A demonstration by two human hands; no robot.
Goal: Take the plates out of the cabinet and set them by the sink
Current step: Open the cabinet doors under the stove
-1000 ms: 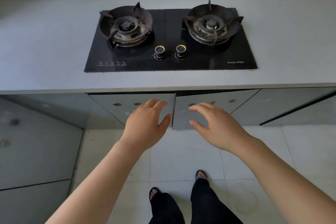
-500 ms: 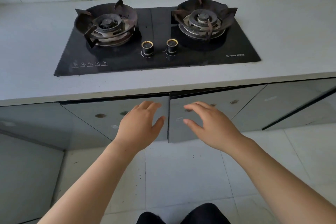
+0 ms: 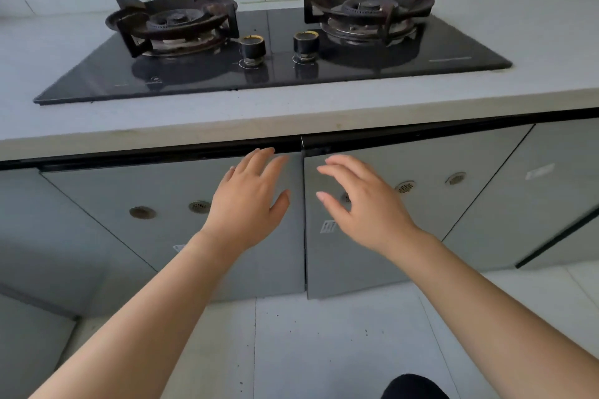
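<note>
Both hands, left hand (image 3: 248,201) and right hand (image 3: 366,204), reach empty with fingers spread toward the closed cabinet doors (image 3: 259,236), apparently to pull them open; plates remain unseen.

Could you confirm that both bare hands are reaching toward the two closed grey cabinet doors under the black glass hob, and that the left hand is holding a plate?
Not quite: the head view shows the left hand empty, fingers spread. Both it and the right hand do reach toward the two closed grey cabinet doors under the black glass hob.
</note>
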